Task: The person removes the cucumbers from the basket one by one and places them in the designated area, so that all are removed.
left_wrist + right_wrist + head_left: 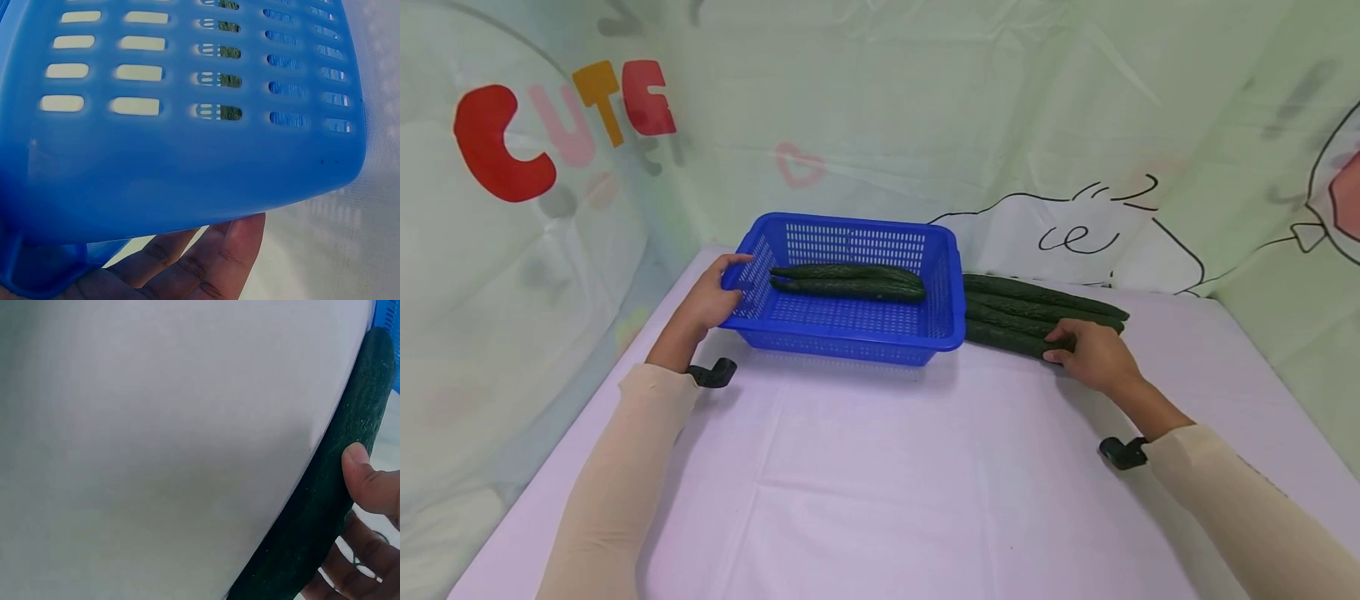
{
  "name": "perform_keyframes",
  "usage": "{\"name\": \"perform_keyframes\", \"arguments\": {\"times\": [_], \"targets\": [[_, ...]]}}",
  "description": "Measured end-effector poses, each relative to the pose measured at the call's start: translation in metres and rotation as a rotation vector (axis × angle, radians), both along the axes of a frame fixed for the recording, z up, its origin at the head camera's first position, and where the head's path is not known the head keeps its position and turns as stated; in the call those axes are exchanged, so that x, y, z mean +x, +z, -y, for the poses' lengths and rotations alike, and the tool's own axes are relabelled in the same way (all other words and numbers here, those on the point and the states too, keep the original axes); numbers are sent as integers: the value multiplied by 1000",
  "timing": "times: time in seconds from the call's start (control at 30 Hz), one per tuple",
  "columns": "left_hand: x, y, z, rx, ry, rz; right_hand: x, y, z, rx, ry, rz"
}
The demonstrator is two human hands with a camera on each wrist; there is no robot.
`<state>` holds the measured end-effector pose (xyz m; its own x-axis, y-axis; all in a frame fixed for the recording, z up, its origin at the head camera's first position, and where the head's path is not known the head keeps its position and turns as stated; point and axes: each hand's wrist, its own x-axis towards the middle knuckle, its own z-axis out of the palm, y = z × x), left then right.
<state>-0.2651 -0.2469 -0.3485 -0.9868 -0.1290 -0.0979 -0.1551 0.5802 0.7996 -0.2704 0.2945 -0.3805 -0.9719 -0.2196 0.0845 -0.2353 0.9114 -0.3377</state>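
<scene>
A blue plastic basket [842,333] with slotted walls stands toward the back of the table. Two dark green cucumbers [850,287] lie side by side in it. My left hand [711,292] holds the basket's left rim, thumb and forefinger at the edge; in the left wrist view its fingers [244,240] show along the basket's outer wall. More cucumbers [1037,292] lie together to the right of the basket, their left ends close to its wall. My right hand [1097,354] grips the nearest cucumber [325,494] near its right end, thumb [369,481] against its side.
A pale lilac cloth covers the table [880,483]. Behind it hangs a light green sheet [880,108] with drawings and coloured letters. A small black device [713,373] is strapped on the left wrist, and another black device [1123,452] on the right.
</scene>
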Motion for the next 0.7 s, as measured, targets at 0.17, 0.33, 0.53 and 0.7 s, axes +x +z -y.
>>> {"name": "perform_keyframes", "arguments": {"times": [0.17,0.33,0.53,0.7], "targets": [[-1,-1,1,11,-5,1,0,-1,5,32,19,-9],[-2,-2,1,14,-4,1,4,2,8,60,37,-41],[-2,-2,0,15,-4,3,10,19,19,12,73,-151],[-1,-1,1,13,-7,-1,13,47,42,-43,108,-219]]}}
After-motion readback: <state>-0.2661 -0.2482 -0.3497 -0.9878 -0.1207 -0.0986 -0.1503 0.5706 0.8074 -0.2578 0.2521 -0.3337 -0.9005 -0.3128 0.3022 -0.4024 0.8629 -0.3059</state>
